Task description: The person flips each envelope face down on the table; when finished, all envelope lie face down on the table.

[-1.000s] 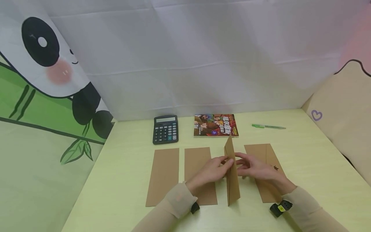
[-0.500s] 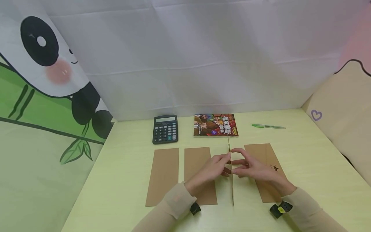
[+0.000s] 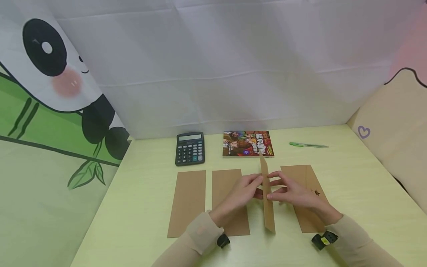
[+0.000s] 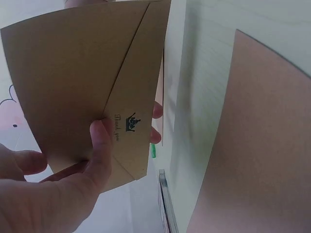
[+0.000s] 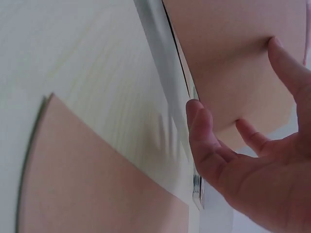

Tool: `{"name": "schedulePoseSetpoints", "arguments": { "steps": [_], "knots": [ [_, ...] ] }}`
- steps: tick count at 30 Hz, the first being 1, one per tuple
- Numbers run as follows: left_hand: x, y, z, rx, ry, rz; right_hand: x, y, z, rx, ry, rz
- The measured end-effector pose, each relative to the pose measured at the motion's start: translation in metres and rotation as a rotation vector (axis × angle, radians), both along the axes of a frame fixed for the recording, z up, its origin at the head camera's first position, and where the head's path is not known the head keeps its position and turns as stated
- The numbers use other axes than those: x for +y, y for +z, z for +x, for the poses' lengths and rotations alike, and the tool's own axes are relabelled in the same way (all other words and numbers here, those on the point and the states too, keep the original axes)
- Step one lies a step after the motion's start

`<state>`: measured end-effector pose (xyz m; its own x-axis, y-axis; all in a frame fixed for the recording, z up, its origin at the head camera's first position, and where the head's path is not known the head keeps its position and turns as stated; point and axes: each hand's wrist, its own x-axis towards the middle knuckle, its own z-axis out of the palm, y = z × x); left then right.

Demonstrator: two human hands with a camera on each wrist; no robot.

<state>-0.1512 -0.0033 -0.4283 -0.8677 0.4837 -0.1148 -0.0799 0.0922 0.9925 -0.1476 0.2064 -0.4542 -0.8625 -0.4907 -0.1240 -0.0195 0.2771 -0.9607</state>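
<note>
A brown paper envelope (image 3: pixel 267 207) stands on edge between both hands, its plain side facing right. In the left wrist view its other side shows a closed flap (image 4: pixel 133 92) printed with a crown and "Thank you". My left hand (image 3: pixel 245 191) grips the envelope, one fingertip on the flap side and the thumb at its upper edge. My right hand (image 3: pixel 293 191) holds it from the other side. In the right wrist view, that hand's thumb and a finger (image 5: pixel 252 136) touch the plain side, and other fingers curl by the lower edge.
Two brown envelopes (image 3: pixel 188 204) (image 3: pixel 227 181) lie plain side up to the left. Another envelope (image 3: pixel 298 176), flap side up, lies partly under the right forearm. Behind are a calculator (image 3: pixel 190 148), a comic-style book (image 3: pixel 247 144) and a green pen (image 3: pixel 308 145). A white cloth (image 3: pixel 213 74) hangs at the back.
The upright envelope has turned from showing its flap side, through edge-on, to showing its plain side tilted left. Both hands have stayed on it with small finger shifts.
</note>
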Motion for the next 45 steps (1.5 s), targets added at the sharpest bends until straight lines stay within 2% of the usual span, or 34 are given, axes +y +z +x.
{"name": "schedulePoseSetpoints", "arguments": {
  "steps": [6,11,17,23,28,35,41,45],
  "knots": [
    [-0.002,0.0,0.0,0.014,-0.009,0.013,0.0,0.004,0.0,0.006,-0.048,0.087],
    [-0.005,-0.003,-0.001,0.03,0.002,-0.001,0.0,0.004,-0.001,0.014,-0.056,0.128],
    [-0.01,-0.007,-0.004,0.044,0.085,-0.042,0.0,0.004,-0.002,0.055,-0.063,0.197],
    [-0.015,-0.009,-0.007,0.118,0.155,-0.13,0.001,0.003,-0.001,0.116,-0.076,0.272],
    [-0.019,-0.013,-0.007,0.155,0.188,-0.184,0.0,0.003,-0.001,0.15,-0.079,0.332],
    [-0.023,-0.018,-0.009,0.225,0.182,-0.305,-0.003,0.001,0.0,0.189,-0.104,0.402],
    [-0.024,-0.021,-0.008,0.244,0.154,-0.404,-0.005,-0.001,0.0,0.277,-0.108,0.497],
    [-0.024,-0.022,-0.007,0.246,0.136,-0.456,-0.005,-0.002,0.001,0.288,-0.111,0.537]
  ]
}}
